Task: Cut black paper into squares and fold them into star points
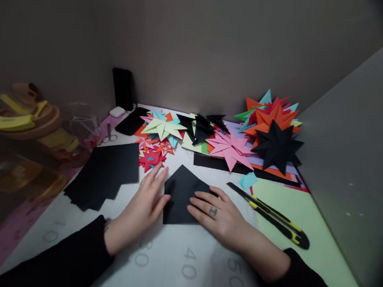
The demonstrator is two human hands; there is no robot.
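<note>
A piece of black paper with a pointed top lies on the white mat in front of me. My right hand rests flat over its right side, fingers stretched out. Beside its left edge is my left hand, fingers extended and thumb apart, the thumb tip close to the paper. Whether that thumb touches the paper I cannot tell. Further left, several black sheets are fanned out. A black and yellow utility knife lies to the right of my right hand, on light green paper.
Folded paper stars in several colours line the back, with a black star at the right. Small scissors, a phone and a white case are at back left. A cluttered rack stands left; a partition borders the right.
</note>
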